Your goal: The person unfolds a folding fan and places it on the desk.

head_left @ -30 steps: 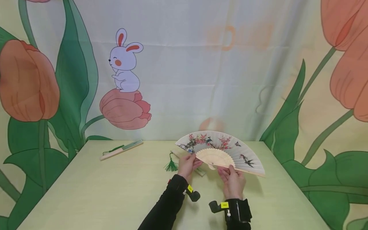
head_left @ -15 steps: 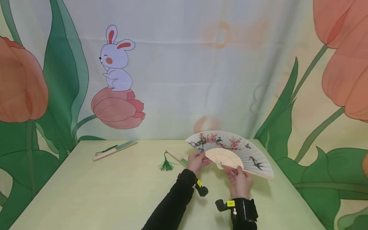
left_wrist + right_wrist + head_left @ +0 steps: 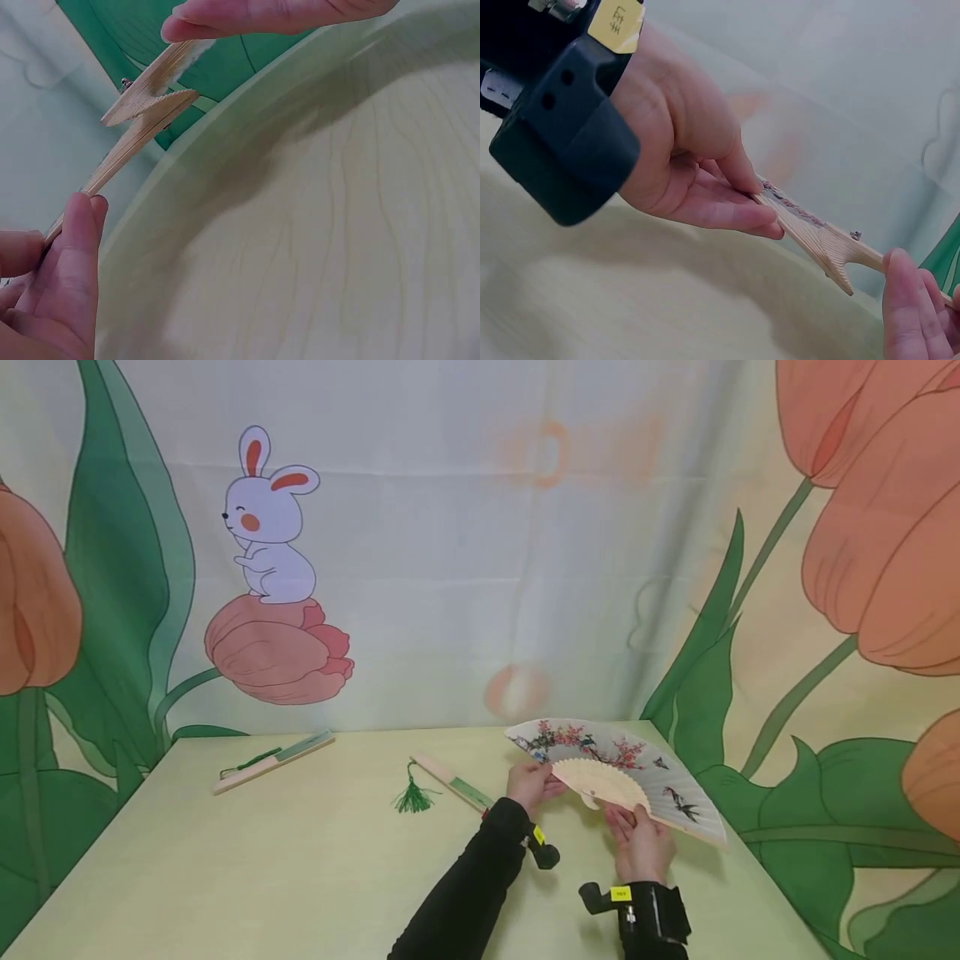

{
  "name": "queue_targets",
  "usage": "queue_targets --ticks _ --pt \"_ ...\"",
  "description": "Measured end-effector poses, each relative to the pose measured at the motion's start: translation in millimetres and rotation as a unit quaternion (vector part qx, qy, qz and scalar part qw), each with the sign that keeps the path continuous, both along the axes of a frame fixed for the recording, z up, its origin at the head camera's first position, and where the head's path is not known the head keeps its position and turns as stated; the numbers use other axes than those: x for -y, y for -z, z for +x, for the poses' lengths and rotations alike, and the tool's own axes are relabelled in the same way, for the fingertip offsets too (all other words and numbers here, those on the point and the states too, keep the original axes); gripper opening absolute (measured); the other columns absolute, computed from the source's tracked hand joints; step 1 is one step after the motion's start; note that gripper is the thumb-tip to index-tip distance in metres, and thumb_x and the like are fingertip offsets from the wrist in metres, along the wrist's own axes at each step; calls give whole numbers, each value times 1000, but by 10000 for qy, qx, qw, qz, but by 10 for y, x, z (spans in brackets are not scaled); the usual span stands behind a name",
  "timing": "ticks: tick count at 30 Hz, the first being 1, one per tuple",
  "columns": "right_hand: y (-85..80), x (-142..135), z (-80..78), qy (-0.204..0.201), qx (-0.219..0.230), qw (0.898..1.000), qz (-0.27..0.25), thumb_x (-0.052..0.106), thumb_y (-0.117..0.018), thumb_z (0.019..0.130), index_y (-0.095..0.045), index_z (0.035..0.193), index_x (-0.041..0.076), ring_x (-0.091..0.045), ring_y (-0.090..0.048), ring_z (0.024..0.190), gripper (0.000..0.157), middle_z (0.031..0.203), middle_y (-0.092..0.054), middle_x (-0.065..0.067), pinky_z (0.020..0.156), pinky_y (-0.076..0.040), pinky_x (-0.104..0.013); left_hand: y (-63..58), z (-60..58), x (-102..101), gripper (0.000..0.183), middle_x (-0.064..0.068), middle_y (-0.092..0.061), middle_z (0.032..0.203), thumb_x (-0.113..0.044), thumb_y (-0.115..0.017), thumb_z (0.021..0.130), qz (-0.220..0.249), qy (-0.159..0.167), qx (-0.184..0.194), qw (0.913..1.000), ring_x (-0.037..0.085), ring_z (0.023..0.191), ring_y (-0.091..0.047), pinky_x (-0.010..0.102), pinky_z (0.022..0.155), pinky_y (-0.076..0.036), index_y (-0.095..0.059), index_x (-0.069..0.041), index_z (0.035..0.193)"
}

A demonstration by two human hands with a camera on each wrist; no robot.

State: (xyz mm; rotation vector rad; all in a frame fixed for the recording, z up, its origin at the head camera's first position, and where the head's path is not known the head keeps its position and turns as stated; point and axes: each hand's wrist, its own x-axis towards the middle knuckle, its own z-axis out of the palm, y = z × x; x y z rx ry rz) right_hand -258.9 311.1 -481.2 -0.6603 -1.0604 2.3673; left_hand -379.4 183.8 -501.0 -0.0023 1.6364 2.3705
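Observation:
An unfolded hand fan [image 3: 600, 779] with pink blossoms and dark birds on white is held over the right part of the table. My left hand [image 3: 531, 785] pinches its left edge between thumb and fingers. On the fan's lower right edge my right hand [image 3: 642, 843] grips with the thumb on top and fingers beneath. In the left wrist view, the fan's wooden ribs [image 3: 139, 124] show edge-on, with the left hand [image 3: 56, 292] at lower left. The right wrist view has the same ribs [image 3: 821, 251] between both hands.
A folded fan [image 3: 457, 785] with a green tassel [image 3: 413, 796] lies left of my left hand, its lower end hidden by the sleeve. Another folded fan [image 3: 273, 762] with a green cord lies at the table's far left. Behind the table [image 3: 300, 868] hangs a printed curtain [image 3: 420, 568].
The head view has turned to the right, so the scene shifts left. Both hands have carried the open fan rightward, away from the folded fan with the tassel.

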Motion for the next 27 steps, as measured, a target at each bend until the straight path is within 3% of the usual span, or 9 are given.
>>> queue_targets --ticks 9,18,27 --pt "119 -108 -37 104 224 9995 -172 15 -42 105 -44 123 4 -15 -68 79 21 83 -61 -6 83 -56 -27 150 -139 -132 18 13 -65 68 -2 -54 99 -123 189 24 9997 24 65 -70 36 69 -60 -62 9 87" --pt "198 -141 -62 -120 223 9989 -391 14 -39 106 -42 115 3 -15 -68 80 14 81 -61 -7 85 -55 -27 207 -155 -101 21 15 -68 72 -2 -54 99 -329 201 161 9991 18 60 -68 32 66 -60 -60 16 108" --pt "177 -230 -63 -142 506 9965 -653 17 -37 107 -43 117 7 -14 -69 80 16 82 -63 -5 84 -55 -26 131 -142 -147 18 16 -69 75 2 -55 96 -357 361 470 9976 20 64 -70 31 68 -59 -60 14 107"
